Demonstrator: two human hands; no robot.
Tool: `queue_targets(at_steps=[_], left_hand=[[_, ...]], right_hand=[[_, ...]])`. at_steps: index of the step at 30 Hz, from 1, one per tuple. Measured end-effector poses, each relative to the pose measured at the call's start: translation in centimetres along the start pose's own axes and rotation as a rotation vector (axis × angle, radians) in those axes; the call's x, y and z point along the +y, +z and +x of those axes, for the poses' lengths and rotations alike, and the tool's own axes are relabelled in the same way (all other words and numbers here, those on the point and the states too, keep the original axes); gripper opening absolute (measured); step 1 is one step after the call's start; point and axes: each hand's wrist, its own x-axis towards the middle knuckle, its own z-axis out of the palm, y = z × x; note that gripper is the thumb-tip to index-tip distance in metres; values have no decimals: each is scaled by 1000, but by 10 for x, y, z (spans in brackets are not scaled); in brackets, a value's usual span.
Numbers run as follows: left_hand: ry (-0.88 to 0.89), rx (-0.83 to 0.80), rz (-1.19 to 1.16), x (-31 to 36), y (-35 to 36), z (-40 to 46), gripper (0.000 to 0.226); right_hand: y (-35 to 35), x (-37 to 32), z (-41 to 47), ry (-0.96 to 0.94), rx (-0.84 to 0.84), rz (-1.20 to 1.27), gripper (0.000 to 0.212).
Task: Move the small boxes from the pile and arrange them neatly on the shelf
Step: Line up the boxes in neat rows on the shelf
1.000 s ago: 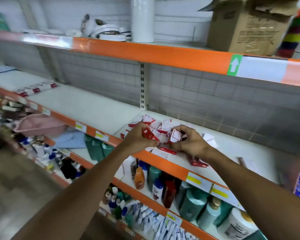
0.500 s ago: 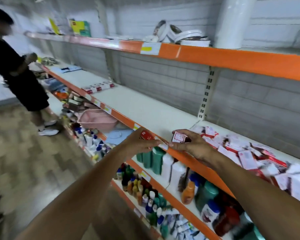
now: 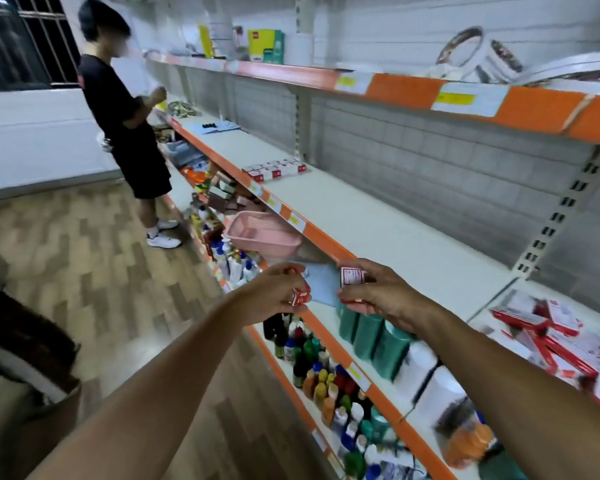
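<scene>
Each hand grips small red-and-white cardboard boxes over the orange-edged white shelf [image 3: 378, 233]: left hand [image 3: 274, 289] one [image 3: 300, 295], right hand [image 3: 381, 292] another [image 3: 352, 276]; printing too blurred to read. The pile [image 3: 548, 334] lies far right.

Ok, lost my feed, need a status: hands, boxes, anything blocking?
Left hand grips small box. Right hand grips another box. Started row farther along shelf; path clear.

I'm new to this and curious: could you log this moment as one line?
left hand: grips small box | right hand: grips small box | pile: at right | neat row: ahead on shelf
</scene>
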Motion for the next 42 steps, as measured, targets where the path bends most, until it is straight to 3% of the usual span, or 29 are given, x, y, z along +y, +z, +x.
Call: queue_targets(at_steps=[4,13,17,30,35,42], left_hand=[[38,27,92,0,-42,14,43],[172,347,288,37,-121,90,70],[242,362,355,66,-158,134,56],[330,272,695,120,-231,278,38],[348,165,786,140,-270,334,51],[344,-35,861,182,-318,405,50]], right_hand=[[24,-12,43,-18,-48,-60,58],[55,-41,179,-31,-116,-122,66],[58,-61,240,-54,-117,-121,67],[56,-92,380,-30,-98,-199,58],[64,-96,430,-37,8,-259,51],[78,-100,489,34,236,-269,61]])
